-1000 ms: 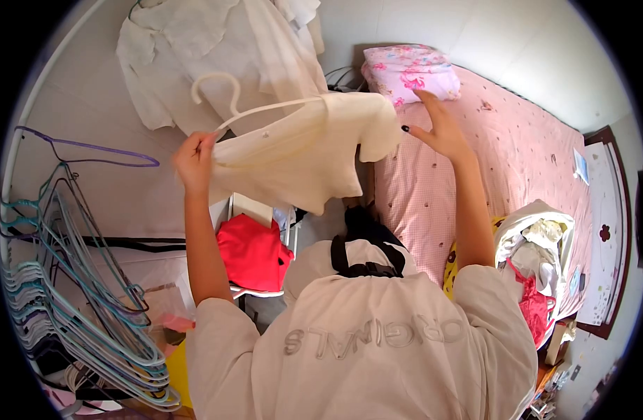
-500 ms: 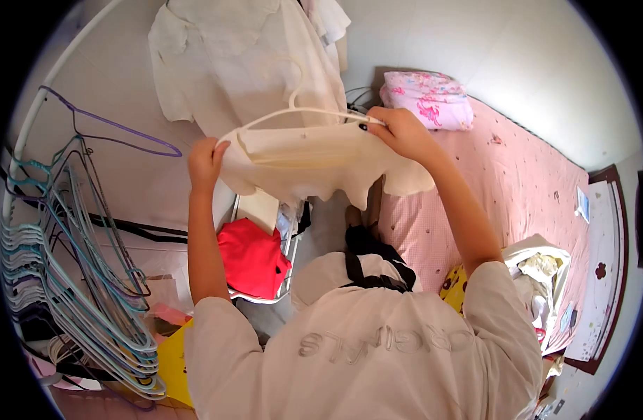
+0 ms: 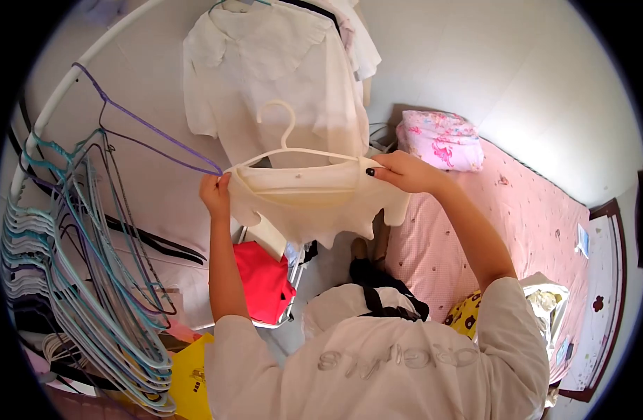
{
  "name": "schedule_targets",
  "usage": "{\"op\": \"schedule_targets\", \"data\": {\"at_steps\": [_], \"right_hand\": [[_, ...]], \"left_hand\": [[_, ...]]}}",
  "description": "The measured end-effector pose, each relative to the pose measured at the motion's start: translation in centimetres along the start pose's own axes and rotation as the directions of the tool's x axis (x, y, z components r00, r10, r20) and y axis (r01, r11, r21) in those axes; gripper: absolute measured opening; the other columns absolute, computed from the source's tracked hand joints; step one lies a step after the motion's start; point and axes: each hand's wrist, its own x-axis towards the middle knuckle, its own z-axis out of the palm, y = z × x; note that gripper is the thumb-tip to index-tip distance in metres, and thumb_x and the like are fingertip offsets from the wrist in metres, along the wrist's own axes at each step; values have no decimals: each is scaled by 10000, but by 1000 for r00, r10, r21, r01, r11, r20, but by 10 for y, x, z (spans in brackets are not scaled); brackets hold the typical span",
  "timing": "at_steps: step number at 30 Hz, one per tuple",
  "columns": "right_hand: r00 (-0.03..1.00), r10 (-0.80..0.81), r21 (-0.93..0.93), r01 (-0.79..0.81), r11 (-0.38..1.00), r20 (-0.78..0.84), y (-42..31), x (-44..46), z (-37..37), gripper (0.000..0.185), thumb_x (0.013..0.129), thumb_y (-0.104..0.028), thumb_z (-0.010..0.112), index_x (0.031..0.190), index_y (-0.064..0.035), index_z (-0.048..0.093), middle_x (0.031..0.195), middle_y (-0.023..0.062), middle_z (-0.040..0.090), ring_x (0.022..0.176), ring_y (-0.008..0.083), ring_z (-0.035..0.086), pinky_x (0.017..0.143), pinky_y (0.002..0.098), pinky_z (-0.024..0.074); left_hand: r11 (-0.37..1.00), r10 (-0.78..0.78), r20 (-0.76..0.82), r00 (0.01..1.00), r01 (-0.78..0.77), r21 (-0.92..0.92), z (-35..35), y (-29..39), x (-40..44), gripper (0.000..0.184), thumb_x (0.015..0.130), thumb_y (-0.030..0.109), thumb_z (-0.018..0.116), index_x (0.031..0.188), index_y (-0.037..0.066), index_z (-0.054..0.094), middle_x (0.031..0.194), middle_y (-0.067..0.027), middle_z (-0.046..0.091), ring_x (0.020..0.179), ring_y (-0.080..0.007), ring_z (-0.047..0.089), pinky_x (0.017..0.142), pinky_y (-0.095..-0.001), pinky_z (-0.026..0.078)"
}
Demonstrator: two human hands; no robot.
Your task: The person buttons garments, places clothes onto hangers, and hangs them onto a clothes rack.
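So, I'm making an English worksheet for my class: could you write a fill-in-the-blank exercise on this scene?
The left hand and right hand hold a cream top on a ____. The blouse hanging beyond it has a wide ____. The bed sheet is mostly ____.

hanger; collar; pink

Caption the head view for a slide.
Left hand and right hand hold a cream top on a white hanger by its shoulders.

The left arm (image 3: 228, 273) reaches forward, its hand (image 3: 215, 194) closed in a pinch. The right arm (image 3: 479, 234) slants leftward toward the far side, its hand (image 3: 405, 171) gripping, dark thumbnail (image 3: 370, 171) showing.
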Motion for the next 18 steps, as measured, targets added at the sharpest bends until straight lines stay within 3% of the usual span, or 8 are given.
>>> {"op": "schedule_targets", "data": {"at_steps": [3, 6, 8, 9, 12, 15, 18], "right_hand": [[996, -33, -17, 32, 999, -83, -3, 19, 1, 252, 882, -187, 442, 1009, 8, 541, 732, 131, 575, 668, 207, 532, 643, 307, 423], [987, 38, 70, -27, 997, -157, -7, 31, -16, 272, 886, -178, 455, 1062, 14, 535, 755, 91, 598, 697, 136, 535, 657, 281, 428], [973, 52, 167, -14, 986, -227, -11, 42, -32, 272, 891, -179, 463, 1061, 19, 538, 768, 60, 603, 714, 94, 527, 662, 265, 428], [956, 25, 191, 33, 981, -292, -17, 47, -41, 240, 891, -187, 468, 992, 14, 552, 667, 36, 543, 654, 81, 457, 593, 277, 399], [907, -44, 245, 160, 956, -420, -27, 70, -72, 247, 882, -196, 478, 984, 14, 561, 672, 34, 547, 641, 87, 452, 587, 272, 396], [893, -92, 78, 140, 987, -441, -45, 95, -112, 242, 870, -210, 489, 925, 11, 574, 661, 51, 535, 632, 110, 462, 587, 287, 399], [872, -169, -205, 81, 975, -459, -65, 131, -140, 263, 856, -238, 484, 834, 12, 562, 671, 108, 547, 637, 207, 514, 599, 337, 409]], "left_hand": [[925, -338, -39, 940, 324, -201, 8, -26, 8, 113, 806, 91, 572, 734, 17, 528, 641, -27, 508, 620, -139, 463, 585, -274, 385], [633, -591, -83, 802, 397, -665, 15, -59, 17, 54, 822, 65, 539, 804, 20, 563, 716, 14, 549, 662, -94, 478, 629, -241, 409], [678, -582, 160, 797, 585, -445, 12, -50, 9, 66, 825, 62, 535, 837, 15, 580, 757, 5, 568, 684, -95, 500, 649, -237, 417], [691, -589, 279, 759, 652, -313, 8, -43, 3, 78, 826, 60, 534, 854, 12, 588, 777, 1, 577, 694, -96, 511, 659, -235, 421], [588, -526, 505, 684, 721, -365, 15, -68, -25, 127, 815, 60, 552, 921, 5, 596, 801, -8, 591, 738, -85, 530, 674, -224, 417], [517, -533, 524, 665, 746, -421, 34, -80, -58, 170, 805, 85, 575, 957, 15, 601, 821, -18, 602, 730, -92, 541, 673, -220, 425], [402, -572, 541, 617, 785, -471, 58, -68, -89, 134, 813, 73, 565, 933, 30, 603, 798, -14, 603, 697, -91, 546, 657, -216, 433]]}}
